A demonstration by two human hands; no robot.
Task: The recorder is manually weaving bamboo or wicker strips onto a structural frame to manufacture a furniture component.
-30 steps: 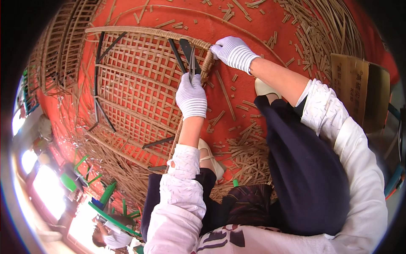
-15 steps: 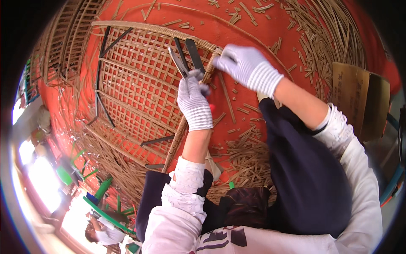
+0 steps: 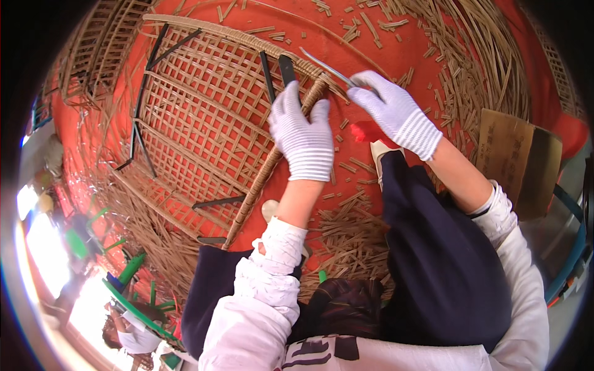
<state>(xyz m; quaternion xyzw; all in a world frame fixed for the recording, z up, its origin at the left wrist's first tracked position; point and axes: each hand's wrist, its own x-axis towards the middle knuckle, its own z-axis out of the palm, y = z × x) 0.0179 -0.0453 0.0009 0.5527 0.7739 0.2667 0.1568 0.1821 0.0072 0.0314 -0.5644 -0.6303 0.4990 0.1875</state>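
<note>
A woven rattan panel (image 3: 204,117) with a wrapped rim and black flat strips on it lies to the left of centre. My left hand (image 3: 302,133), in a white striped glove, grips its right-hand rim near the far corner, thumb on one side and fingers on the other. One black strip (image 3: 287,69) runs up to those fingers. In my gloved right hand (image 3: 391,111) is a red-handled tool (image 3: 328,69) with a long, narrow metal blade. Its blade points to the far left, over the panel's corner; the fist partly hides the handle, so its exact kind is unclear.
Short cane offcuts (image 3: 352,232) lie on the red floor covering (image 3: 365,37), with long cane strips (image 3: 489,55) at the far right. A cardboard box (image 3: 504,145) stands right. Another woven piece (image 3: 102,46) is at far left. A person (image 3: 139,334) appears lower left.
The red-handled tool has passed from my left hand to my right. My left hand has moved rightward and down onto the panel's rim. My right hand has drawn back from the corner.
</note>
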